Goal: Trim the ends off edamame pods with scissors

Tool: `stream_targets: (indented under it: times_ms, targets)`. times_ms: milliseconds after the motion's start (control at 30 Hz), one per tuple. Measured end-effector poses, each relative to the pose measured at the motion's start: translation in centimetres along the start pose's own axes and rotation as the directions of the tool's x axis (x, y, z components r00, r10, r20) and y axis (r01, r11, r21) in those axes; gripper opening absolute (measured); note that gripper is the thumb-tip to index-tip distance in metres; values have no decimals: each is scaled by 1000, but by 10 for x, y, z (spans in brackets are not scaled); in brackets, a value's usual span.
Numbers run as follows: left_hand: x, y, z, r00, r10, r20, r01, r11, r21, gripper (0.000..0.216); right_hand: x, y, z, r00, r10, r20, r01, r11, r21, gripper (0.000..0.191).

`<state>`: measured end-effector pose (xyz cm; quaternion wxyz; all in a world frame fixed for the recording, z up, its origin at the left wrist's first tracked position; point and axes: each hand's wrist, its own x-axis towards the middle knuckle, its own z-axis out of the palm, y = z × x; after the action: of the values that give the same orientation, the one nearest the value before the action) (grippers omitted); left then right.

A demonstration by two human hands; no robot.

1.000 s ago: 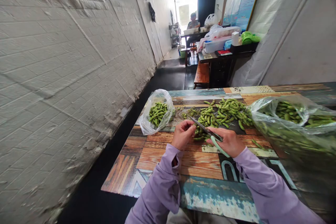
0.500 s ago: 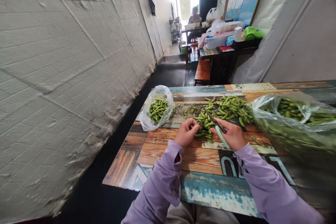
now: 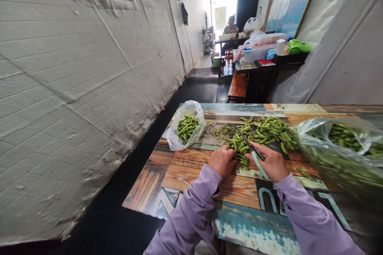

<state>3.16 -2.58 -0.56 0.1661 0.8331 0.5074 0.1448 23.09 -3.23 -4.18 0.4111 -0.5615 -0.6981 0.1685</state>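
Observation:
My right hand (image 3: 273, 163) is closed around scissors (image 3: 259, 165) with pale green handles. Their dark blades point away and to the left, over a heap of green soybean pods (image 3: 271, 129). At the near left edge of that heap, my left hand (image 3: 221, 161) rests with its fingers curled down among the pods. Its fingertips are hidden, so I cannot make out what they hold. To the left stands an open clear plastic bag (image 3: 175, 137) with pods inside. Small trimmed bits (image 3: 223, 130) lie between this bag and the heap.
A larger clear bag of pods (image 3: 335, 155) sits at the right of the patterned table (image 3: 191, 181). A white brick-textured wall (image 3: 74, 107) runs along the left. Beyond are a bench (image 3: 237, 85), a loaded table (image 3: 251, 65) and a seated person (image 3: 231, 27).
The view has shifted slightly, so the scene sits lower and farther right. My left hand has turned knuckles up, its fingers reaching down into the pods. The scissors stay in my right hand.

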Motion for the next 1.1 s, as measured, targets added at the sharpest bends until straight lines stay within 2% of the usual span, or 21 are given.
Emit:
stream_targets:
  times_ms: [67, 167, 267, 367, 467, 567, 700, 767, 967, 1100]
  targets:
    - [1, -1, 0, 999, 9, -36, -12, 996, -84, 4, 0, 1, 0, 1000, 5, -7, -5, 1000, -8, 42]
    - [5, -6, -1, 986, -20, -166, -34, 948, -316, 5, -1, 1, 0, 999, 17, -29, -17, 1000, -8, 42]
    - [9, -10, -5, 961, -138, -240, -41, 788, -615, 11, -1, 0, -1, 999, 18, -36, -18, 1000, 15, 44]
    - [10, -10, -9, 960, -223, -170, -21, 548, -836, 20, -1, -3, -1, 1000, -9, -28, 10, 1000, 28, 45]
    - [9, -7, -10, 968, -249, -37, 52, 340, -939, 32, 0, -6, -1, 999, -27, -35, 27, 999, 21, 43]
    - [9, -6, -10, 971, -236, 36, 84, 200, -976, 41, 0, -7, -2, 999, -26, -46, 27, 999, 19, 42]
    - [9, -6, -10, 978, -201, 59, 68, 42, -997, 41, 0, -9, -2, 998, -36, -53, 37, 999, 15, 40]
    - [9, -6, -10, 979, -193, 62, 69, 27, -997, 38, 0, -10, -2, 998, -40, -50, 41, 999, 13, 40]
    - [9, -8, -10, 966, -257, -29, 32, 233, -972, 29, 0, -10, -3, 998, -58, -37, 58, 998, 6, 38]
    - [9, -6, -10, 972, -233, 45, 84, 163, -983, 36, -1, -12, -3, 998, -62, -13, 62, 998, -1, 38]
